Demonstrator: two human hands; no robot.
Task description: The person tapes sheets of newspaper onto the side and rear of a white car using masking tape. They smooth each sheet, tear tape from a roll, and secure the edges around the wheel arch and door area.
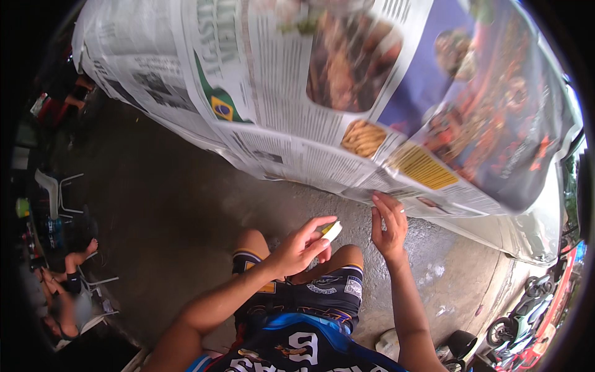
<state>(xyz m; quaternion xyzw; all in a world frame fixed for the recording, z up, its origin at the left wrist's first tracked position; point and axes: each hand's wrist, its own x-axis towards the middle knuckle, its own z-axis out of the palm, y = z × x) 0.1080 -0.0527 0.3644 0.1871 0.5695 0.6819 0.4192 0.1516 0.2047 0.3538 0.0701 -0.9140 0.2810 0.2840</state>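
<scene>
My left hand (302, 249) is closed around a small tape roll (332, 231), white with a yellow inner side, held above my knees. To its right, my right hand (390, 228) is raised to the lower edge of a large newspaper covering (282, 111). Its thumb and fingers come together at the paper's edge; what lies between the fingertips is hard to make out. The printed sheets spread across a broad curved surface in front of me, blurred toward the top. A pale, glossy panel (527, 239) like a vehicle's body shows below them at the right.
Wet-looking grey concrete floor (167, 204) lies below the covering. A white chair (49, 192) and a seated person (68, 291) are at the far left. At the lower right stand a parked motorcycle (505, 328) and a dark rounded container (462, 342).
</scene>
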